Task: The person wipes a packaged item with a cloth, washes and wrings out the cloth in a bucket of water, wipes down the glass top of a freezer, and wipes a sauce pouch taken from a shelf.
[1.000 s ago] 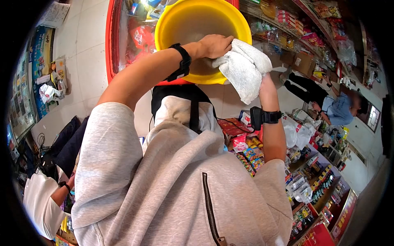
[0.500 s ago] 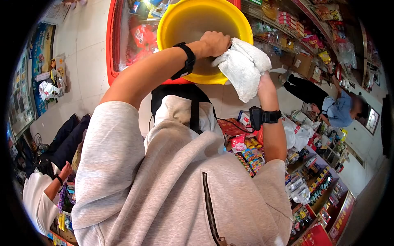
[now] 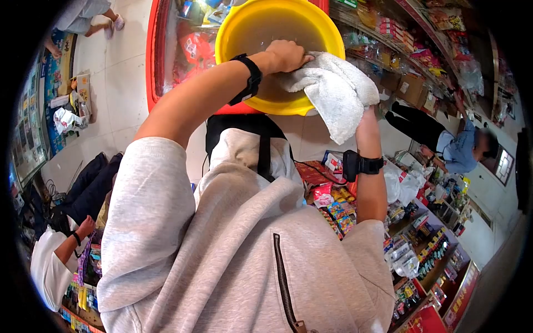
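Observation:
A white towel (image 3: pixel 341 91) is stretched between my two hands over the right side of a yellow basin (image 3: pixel 223 39) that holds murky water. My left hand (image 3: pixel 288 56) is closed over the basin, gripping one end of the cloth. Beyond the basin's right rim, my right hand (image 3: pixel 368 117) holds the other end. Most of its fingers are hidden under the towel, and one corner hangs down beside it.
The basin rests on a red-edged case (image 3: pixel 155 66) with packaged goods inside. Shelves of snacks (image 3: pixel 388 33) line the right, and more packets (image 3: pixel 338 213) lie lower right. One person (image 3: pixel 461 147) stands at right, another (image 3: pixel 53 266) lower left, and a third person's legs (image 3: pixel 100 25) show upper left.
My right hand has moved a little to the right, and the towel is spread wider. My left hand has shifted slightly. A person's legs have come into view at upper left.

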`<state>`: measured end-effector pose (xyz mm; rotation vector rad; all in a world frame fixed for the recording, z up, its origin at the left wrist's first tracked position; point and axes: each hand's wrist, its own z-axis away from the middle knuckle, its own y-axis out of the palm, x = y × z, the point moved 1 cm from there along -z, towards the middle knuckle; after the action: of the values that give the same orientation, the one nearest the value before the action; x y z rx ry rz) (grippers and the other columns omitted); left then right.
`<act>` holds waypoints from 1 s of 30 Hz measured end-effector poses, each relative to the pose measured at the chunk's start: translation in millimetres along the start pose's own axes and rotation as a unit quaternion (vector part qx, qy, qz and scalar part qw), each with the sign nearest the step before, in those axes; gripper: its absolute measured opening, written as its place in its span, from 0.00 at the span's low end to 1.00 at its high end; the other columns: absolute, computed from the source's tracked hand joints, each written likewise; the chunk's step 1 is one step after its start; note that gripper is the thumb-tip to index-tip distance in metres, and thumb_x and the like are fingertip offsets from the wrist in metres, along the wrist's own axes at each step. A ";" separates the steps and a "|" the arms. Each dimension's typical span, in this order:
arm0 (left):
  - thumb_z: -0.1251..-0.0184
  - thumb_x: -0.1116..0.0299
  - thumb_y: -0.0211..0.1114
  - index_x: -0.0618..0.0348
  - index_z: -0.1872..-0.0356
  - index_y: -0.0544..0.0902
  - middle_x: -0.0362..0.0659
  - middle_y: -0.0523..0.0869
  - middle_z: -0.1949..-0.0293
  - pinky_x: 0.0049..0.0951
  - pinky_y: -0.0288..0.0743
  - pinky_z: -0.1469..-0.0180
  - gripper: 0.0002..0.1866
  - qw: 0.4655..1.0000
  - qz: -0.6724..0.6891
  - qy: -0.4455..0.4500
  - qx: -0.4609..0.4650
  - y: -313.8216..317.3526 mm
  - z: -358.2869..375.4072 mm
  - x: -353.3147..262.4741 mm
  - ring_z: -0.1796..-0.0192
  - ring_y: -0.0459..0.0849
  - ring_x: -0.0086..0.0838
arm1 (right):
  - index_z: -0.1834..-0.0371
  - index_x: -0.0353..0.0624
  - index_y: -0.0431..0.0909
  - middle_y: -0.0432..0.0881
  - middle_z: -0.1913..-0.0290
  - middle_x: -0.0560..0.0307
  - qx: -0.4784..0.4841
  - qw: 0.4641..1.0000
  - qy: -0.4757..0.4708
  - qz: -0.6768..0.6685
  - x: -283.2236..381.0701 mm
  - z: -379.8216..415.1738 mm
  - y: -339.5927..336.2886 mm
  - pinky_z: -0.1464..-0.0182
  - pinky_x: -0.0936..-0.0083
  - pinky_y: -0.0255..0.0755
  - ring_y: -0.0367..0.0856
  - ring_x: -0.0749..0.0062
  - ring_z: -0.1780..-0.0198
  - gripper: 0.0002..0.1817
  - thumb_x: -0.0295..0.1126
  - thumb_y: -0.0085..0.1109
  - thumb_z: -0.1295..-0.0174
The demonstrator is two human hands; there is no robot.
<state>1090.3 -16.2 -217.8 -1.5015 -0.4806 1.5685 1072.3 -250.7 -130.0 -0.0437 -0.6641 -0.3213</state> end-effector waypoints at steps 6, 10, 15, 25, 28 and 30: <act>0.19 0.44 0.44 0.60 0.54 0.88 0.60 0.89 0.58 0.49 0.79 0.46 0.31 0.999 0.049 0.002 0.014 3.5 -3.1 -3.5 0.54 0.88 0.55 | 0.28 0.39 0.66 0.77 0.34 0.45 0.079 0.975 -0.125 0.165 -3.8 4.2 -21.0 0.33 0.61 0.70 0.76 0.54 0.35 0.27 0.44 0.46 0.22; 0.18 0.45 0.43 0.61 0.50 0.86 0.58 0.89 0.55 0.50 0.78 0.45 0.30 0.999 0.046 0.011 0.002 -3.7 3.8 -2.3 0.52 0.87 0.55 | 0.27 0.39 0.64 0.76 0.33 0.46 0.073 0.772 -0.341 0.531 4.4 30.4 -53.9 0.32 0.65 0.68 0.75 0.56 0.34 0.26 0.43 0.45 0.22; 0.19 0.44 0.44 0.61 0.48 0.86 0.58 0.89 0.54 0.50 0.78 0.45 0.30 0.998 0.061 0.012 0.025 10.8 -3.5 11.1 0.51 0.87 0.54 | 0.24 0.39 0.59 0.73 0.31 0.51 0.161 0.909 -0.278 0.266 0.0 30.8 -62.3 0.31 0.72 0.63 0.72 0.63 0.32 0.26 0.40 0.40 0.19; 0.22 0.49 0.52 0.63 0.42 0.78 0.62 0.87 0.53 0.51 0.76 0.41 0.25 0.998 0.058 0.003 0.010 3.2 4.5 10.5 0.49 0.86 0.57 | 0.24 0.45 0.61 0.71 0.28 0.53 0.167 0.961 -0.190 0.109 -1.2 -20.9 -105.0 0.27 0.67 0.64 0.70 0.62 0.29 0.28 0.48 0.41 0.20; 0.30 0.51 0.59 0.61 0.31 0.68 0.64 0.81 0.42 0.52 0.72 0.35 0.33 0.993 0.067 0.011 0.093 -8.7 8.4 7.6 0.39 0.79 0.58 | 0.25 0.45 0.63 0.72 0.29 0.54 0.130 0.935 -0.251 0.215 7.3 12.9 -74.5 0.29 0.67 0.66 0.72 0.62 0.30 0.29 0.50 0.43 0.21; 0.34 0.50 0.63 0.60 0.26 0.61 0.63 0.76 0.36 0.52 0.68 0.32 0.40 0.996 0.052 0.036 0.067 2.7 14.7 1.6 0.33 0.74 0.59 | 0.26 0.44 0.64 0.73 0.30 0.55 0.106 0.945 -0.242 0.194 11.1 28.8 -59.5 0.30 0.66 0.67 0.73 0.63 0.31 0.29 0.51 0.43 0.21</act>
<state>1075.9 -12.0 -218.1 -1.4946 -0.2548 1.5884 1044.9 -306.3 -104.2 -0.0472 -1.1547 0.1527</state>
